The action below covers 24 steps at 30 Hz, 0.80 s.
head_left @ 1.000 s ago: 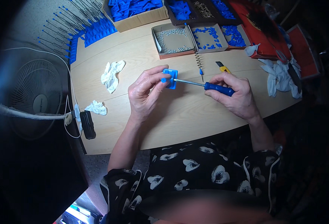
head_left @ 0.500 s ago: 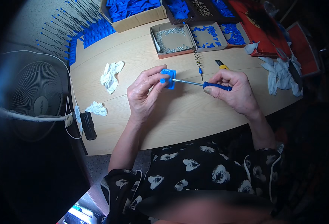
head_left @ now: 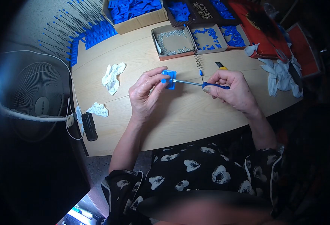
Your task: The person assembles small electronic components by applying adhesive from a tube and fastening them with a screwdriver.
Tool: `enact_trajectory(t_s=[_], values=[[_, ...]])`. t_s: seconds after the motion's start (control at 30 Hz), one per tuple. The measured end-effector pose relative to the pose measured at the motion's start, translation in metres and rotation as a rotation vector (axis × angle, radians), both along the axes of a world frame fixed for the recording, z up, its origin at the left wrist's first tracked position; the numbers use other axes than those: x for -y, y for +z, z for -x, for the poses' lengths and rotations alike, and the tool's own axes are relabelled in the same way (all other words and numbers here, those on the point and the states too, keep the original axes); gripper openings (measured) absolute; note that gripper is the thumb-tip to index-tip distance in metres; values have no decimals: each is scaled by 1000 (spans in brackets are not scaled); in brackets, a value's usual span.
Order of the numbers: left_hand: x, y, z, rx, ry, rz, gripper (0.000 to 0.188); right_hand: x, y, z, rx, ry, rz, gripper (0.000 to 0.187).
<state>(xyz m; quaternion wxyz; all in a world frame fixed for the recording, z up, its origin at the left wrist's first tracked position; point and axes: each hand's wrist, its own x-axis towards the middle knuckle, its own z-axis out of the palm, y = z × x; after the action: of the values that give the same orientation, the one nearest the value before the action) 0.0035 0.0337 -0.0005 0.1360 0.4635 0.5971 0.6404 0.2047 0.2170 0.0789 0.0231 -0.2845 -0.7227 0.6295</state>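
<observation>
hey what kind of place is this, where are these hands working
Likely a small assembly bench in a home or workshop. Open boxes of blue plastic parts and small metal beads line the wooden table, and the right hand drives a screwdriver into a blue plastic piece.

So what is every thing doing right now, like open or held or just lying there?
left hand: fingers shut on the blue plastic part, held above the table.
right hand: shut on the screwdriver, tip against the blue part.
box of small clear beads: open, lying on the table.
spring: lying loose.
crumpled white tissue: lying on the table.
fan: cannot tell if running.
</observation>
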Motion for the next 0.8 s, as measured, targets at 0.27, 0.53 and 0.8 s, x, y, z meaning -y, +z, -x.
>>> enact_trajectory(t_s=[0.27,0.53,0.8], values=[[-1,-5,3,204,-97,22,20,4,-4,-1,-313,115,-675,21],[-1,-5,1,171,-84,5,20,7,-5,-2,-281,55,-546,13],[-2,-9,-1,154,-53,-14,20,6,-4,-1,-179,1,-289,13]])
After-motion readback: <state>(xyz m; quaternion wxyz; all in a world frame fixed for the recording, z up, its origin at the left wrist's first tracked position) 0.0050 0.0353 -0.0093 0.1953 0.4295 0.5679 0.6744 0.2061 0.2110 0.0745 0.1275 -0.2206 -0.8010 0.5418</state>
